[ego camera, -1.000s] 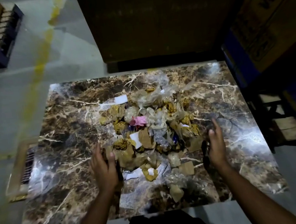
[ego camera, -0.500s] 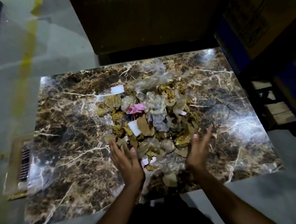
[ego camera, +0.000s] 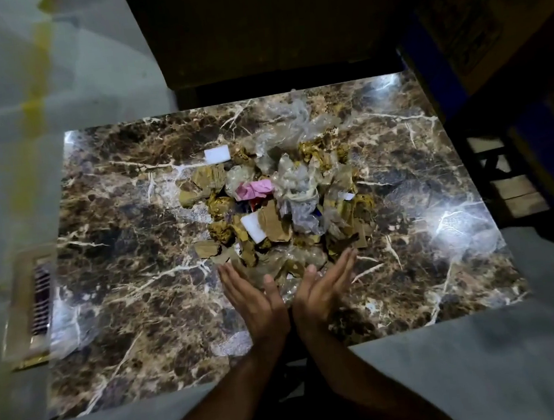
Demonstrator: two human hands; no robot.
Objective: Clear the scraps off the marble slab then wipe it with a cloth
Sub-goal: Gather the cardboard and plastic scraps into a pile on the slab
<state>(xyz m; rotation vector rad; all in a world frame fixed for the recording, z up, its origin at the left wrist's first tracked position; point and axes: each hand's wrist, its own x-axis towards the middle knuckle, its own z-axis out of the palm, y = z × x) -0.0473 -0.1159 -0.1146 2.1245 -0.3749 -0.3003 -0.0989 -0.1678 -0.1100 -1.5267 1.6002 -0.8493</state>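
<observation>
The scraps (ego camera: 282, 206), a loose pile of crumpled paper, card and film mid-slab (ego camera: 133, 286), look light and springy, so the left hand (ego camera: 254, 301) and right hand (ego camera: 321, 290), fingers straight and together at its near edge, should scoop from beneath.

The marble slab (ego camera: 120, 260) lies flat across the middle of the frame, dark brown with pale veins and bright glare at its corners and right side. The scraps (ego camera: 282, 206) sit heaped at its centre: torn brown cardboard bits, crumpled clear plastic toward the upper part of the heap, yellowish wads, two white pieces and one pink piece (ego camera: 254, 189). The near edge of the heap reaches toward the lower middle of the frame.
</observation>
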